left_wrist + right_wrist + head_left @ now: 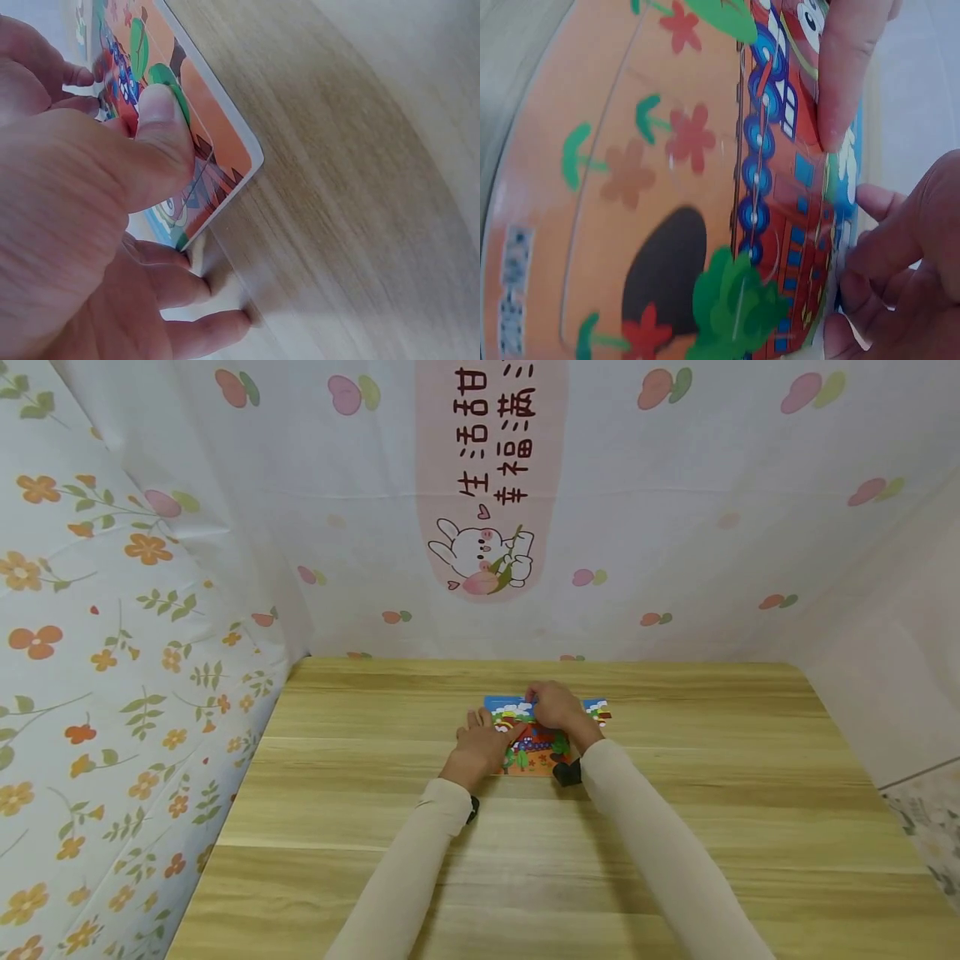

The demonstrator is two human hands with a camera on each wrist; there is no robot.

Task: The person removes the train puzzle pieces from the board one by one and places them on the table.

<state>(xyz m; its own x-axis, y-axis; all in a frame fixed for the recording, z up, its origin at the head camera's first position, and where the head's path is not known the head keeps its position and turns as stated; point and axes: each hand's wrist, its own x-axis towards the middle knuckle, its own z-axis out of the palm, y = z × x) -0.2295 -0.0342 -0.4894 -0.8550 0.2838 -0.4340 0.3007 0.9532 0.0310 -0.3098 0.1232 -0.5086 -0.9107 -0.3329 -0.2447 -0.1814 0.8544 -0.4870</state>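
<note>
A colourful picture puzzle (540, 762), with a red train, green plants and an orange ground, lies at the back middle of the table. My left hand (482, 747) is at its left side. In the left wrist view, the left thumb (163, 124) presses on the picture while the other fingers spread past its edge. My right hand (557, 706) bends over the top edge. In the right wrist view, the right hand (900, 270) has curled fingertips pinching that edge, and the left thumb (844, 82) lies on the picture. Fingers hide part of the puzzle's top.
A blue and white picture section (597, 710) with an uneven right edge sticks out right of the right hand. The wood-grain table (360, 860) extends around the puzzle. Behind it hangs a white printed cloth (337, 543), and a flowered cloth (112, 693) hangs at left.
</note>
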